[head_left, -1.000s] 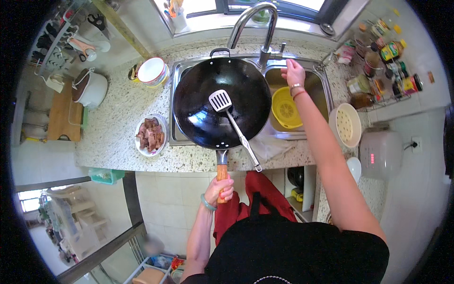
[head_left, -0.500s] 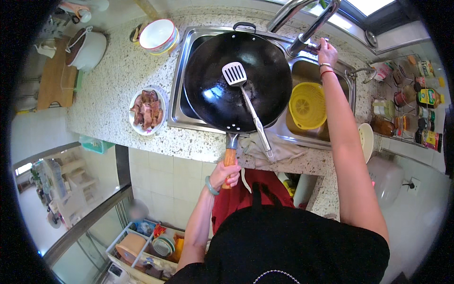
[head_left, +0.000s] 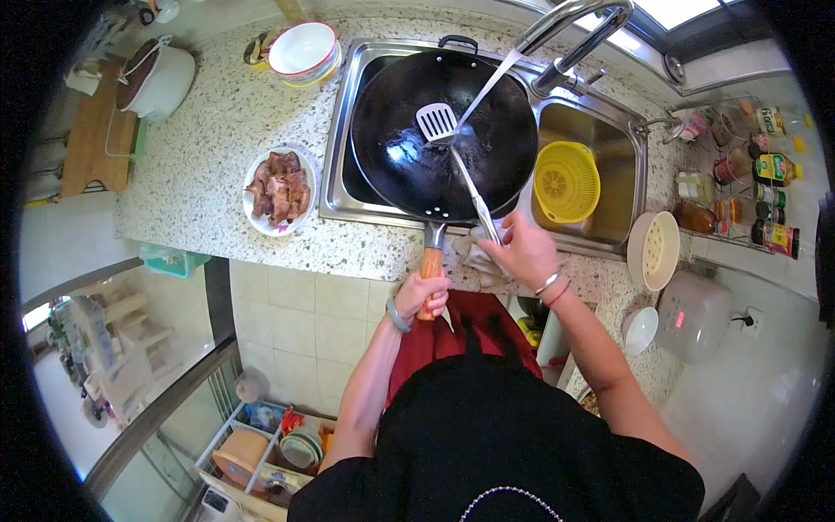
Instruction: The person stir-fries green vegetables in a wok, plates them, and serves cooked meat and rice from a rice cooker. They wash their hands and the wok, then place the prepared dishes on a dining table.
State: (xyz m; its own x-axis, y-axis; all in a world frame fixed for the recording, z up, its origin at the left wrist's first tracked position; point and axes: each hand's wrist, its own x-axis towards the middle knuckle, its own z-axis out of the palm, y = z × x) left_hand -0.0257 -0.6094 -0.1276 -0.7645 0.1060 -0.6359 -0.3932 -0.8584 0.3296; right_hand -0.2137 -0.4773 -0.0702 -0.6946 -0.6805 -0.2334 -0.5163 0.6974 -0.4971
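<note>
A large black wok (head_left: 400, 113) rests over the left side of the steel sink, its wooden handle toward me. My left hand (head_left: 422, 294) is wrapped round that handle. A slotted metal spatula (head_left: 468, 184) lies in the wok, its shaft leaning over the near rim. Close to the end of the spatula's handle is my right hand (head_left: 529, 254), its fingers apart; no grip on it shows. From the faucet (head_left: 578, 52) a stream of water (head_left: 489, 87) runs into the wok.
A yellow basket (head_left: 567, 181) sits in the sink's right basin (head_left: 613, 148). On the counter are a plate of meat pieces (head_left: 280, 190) and stacked bowls (head_left: 304, 52) to the left. A cream strainer (head_left: 652, 250), a small white bowl (head_left: 641, 331) and a spice rack (head_left: 748, 174) stand right.
My right hand has left the faucet lever and come down near the spatula's handle. Water now flows into the wok. My left hand keeps its hold on the wok handle.
</note>
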